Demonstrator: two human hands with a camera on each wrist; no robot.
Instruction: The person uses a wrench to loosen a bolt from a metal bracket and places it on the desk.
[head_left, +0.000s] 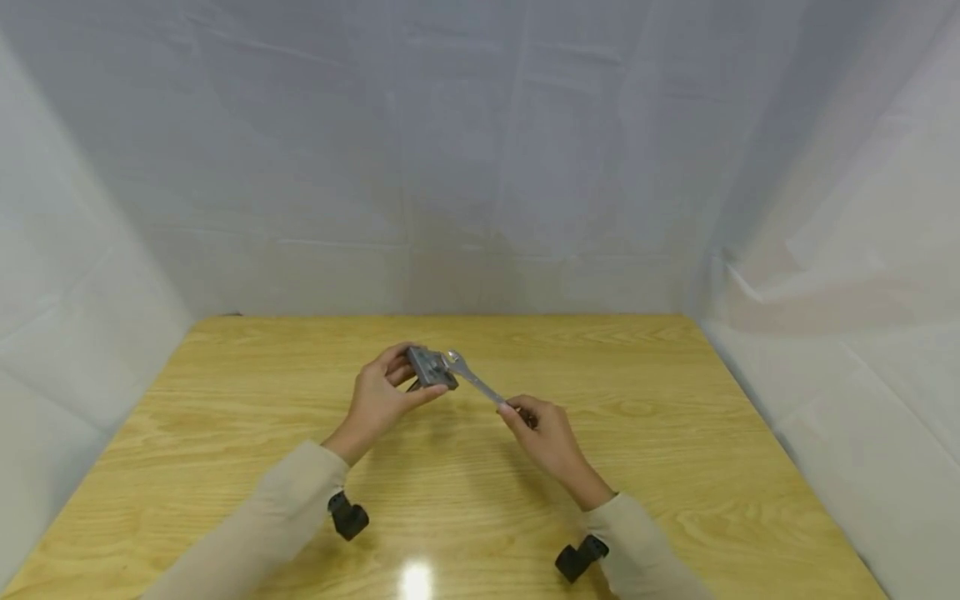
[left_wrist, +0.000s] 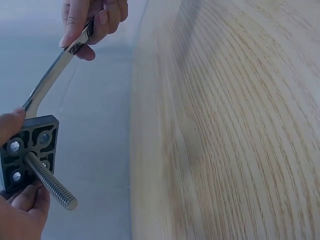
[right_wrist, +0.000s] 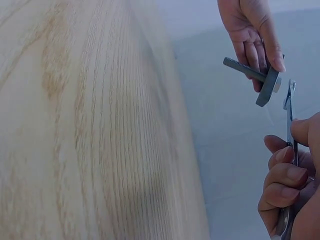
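My left hand [head_left: 372, 402] holds a dark grey square plate [head_left: 427, 367] by its edges, thumb on one side and fingers on the other. A long threaded bolt [left_wrist: 52, 182] passes through the plate's middle, its shank pointing away on the ribbed underside, where round corner holes show. The hex bolt head [right_wrist: 277, 86] sits on the opposite face. My right hand [head_left: 551, 442] grips a silvery wrench [head_left: 480, 386] by its handle, thumb along the shaft. The wrench's head is raised close beside the bolt head, with a small gap in the right wrist view.
Both hands are above a wooden table [head_left: 450, 517] with light grain. Pale sheeting [head_left: 480, 167] hangs behind it and along both sides. A small black camera [head_left: 348, 517] is strapped at the left wrist and another black camera [head_left: 581, 558] at the right, over beige sleeves.
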